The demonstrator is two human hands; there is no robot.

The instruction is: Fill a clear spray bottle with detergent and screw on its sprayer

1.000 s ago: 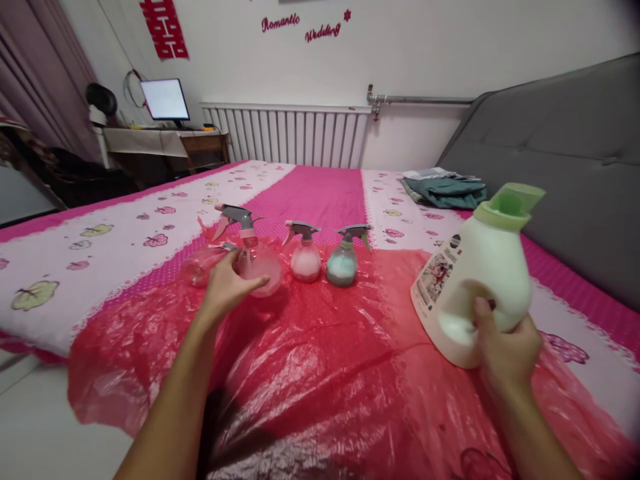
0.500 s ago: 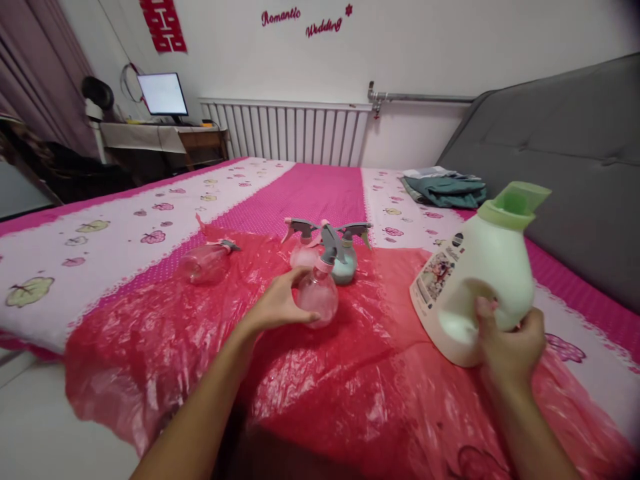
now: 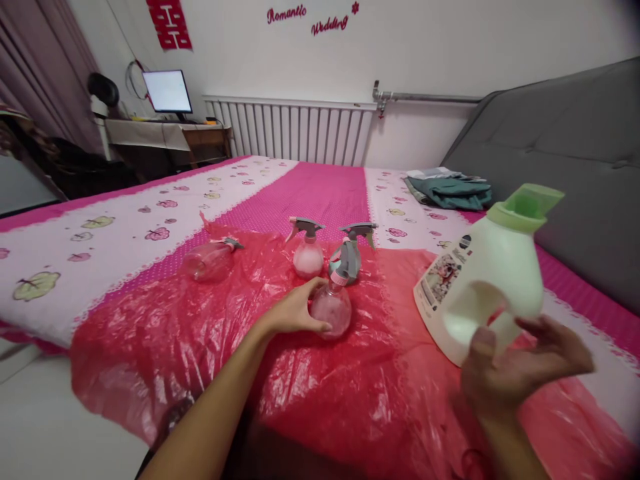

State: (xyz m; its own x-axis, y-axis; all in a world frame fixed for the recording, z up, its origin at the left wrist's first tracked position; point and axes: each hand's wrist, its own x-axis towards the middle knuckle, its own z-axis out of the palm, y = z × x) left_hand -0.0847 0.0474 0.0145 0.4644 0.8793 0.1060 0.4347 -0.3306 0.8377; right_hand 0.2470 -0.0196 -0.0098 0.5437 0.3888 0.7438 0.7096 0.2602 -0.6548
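Note:
My left hand (image 3: 295, 313) is closed round the belly of a small clear-pink spray bottle (image 3: 334, 312) with a grey trigger head, standing on the red plastic sheet (image 3: 210, 333). My right hand (image 3: 520, 363) is open with its fingers spread, just in front of the handle of a white detergent jug (image 3: 487, 273) with a green cap; the jug leans left on the sheet. Behind the held bottle stand a pink spray bottle (image 3: 307, 257) and a bluish one (image 3: 354, 261), partly hidden. Another pink spray bottle (image 3: 207, 260) lies on its side to the left.
The sheet covers a bed with a pink and white cover (image 3: 100, 233). Folded clothes (image 3: 450, 190) lie near the grey headboard (image 3: 575, 153). A radiator (image 3: 295, 133) and a desk with a lit monitor (image 3: 167, 92) stand at the back wall.
My left hand has carried the spray bottle from the left to the middle, in front of the other two. My right hand has let go of the jug's handle and spread its fingers.

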